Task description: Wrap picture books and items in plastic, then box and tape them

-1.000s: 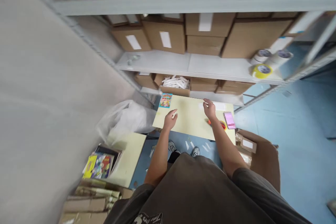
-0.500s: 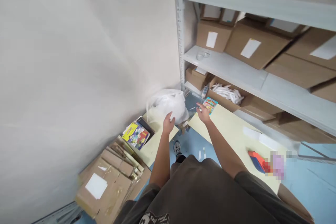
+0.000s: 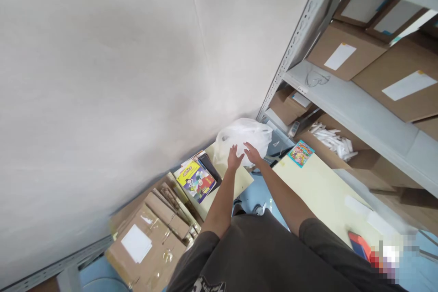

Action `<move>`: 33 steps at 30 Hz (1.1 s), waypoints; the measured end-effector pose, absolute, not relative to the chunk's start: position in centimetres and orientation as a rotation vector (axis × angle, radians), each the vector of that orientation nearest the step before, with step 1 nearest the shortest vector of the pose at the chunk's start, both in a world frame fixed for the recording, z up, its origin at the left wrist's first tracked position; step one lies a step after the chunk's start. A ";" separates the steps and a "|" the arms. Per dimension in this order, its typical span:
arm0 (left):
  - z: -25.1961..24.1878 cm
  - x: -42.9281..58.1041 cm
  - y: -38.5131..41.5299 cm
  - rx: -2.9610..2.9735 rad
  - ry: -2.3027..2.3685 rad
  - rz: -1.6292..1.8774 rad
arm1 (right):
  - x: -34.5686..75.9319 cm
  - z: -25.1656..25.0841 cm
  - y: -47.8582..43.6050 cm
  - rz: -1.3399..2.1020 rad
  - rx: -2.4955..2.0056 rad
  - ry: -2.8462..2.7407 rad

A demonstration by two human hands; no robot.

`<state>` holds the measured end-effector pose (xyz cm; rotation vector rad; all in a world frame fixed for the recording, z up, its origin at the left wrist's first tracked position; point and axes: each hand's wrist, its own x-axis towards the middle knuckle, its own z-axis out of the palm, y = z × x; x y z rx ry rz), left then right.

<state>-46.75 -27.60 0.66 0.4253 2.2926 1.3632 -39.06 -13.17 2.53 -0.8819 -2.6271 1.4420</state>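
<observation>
A white plastic bag (image 3: 255, 134) rests on the far end of a pale yellow table (image 3: 242, 177), against the wall. Over its near side my left hand (image 3: 235, 159) reaches out with fingers extended. Close beside it is my right hand (image 3: 252, 153), fingers spread, also at the bag. Neither hand holds anything; whether the fingertips touch the plastic I cannot tell. Left of my left hand lies a stack of books (image 3: 196, 180), the top one yellow and purple. A colourful booklet (image 3: 301, 153) lies on the table to the right.
Flattened cardboard boxes (image 3: 164, 242) stand at the lower left. On the right, a metal shelf (image 3: 372, 105) carries brown boxes, one open and full of white pieces (image 3: 333, 139). A second pale table (image 3: 318, 191) runs below it. Blue floor (image 3: 253, 194) shows between the tables.
My view has turned left. My right hand has moved from near the booklet to the bag, and both hands are now close together over it.
</observation>
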 end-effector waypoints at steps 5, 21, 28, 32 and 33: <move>0.1 -47.3 -28.2 0.282 2.361 1.310 | -39.7 1.6 -13.4 1.728 -1.171 -2.331; 6.3 -48.6 -31.8 0.438 2.424 1.488 | -39.0 9.1 -14.1 2.119 -1.110 -1.559; 7.0 -45.7 -23.3 0.288 1.822 1.506 | -26.1 12.6 -8.9 2.002 -1.110 -1.291; 7.2 -38.8 -18.4 0.398 1.491 1.486 | -15.5 13.3 -7.2 1.857 -1.130 -1.148; 7.1 -36.8 -17.4 0.426 1.435 1.436 | -12.8 13.2 -7.1 1.814 -1.154 -1.119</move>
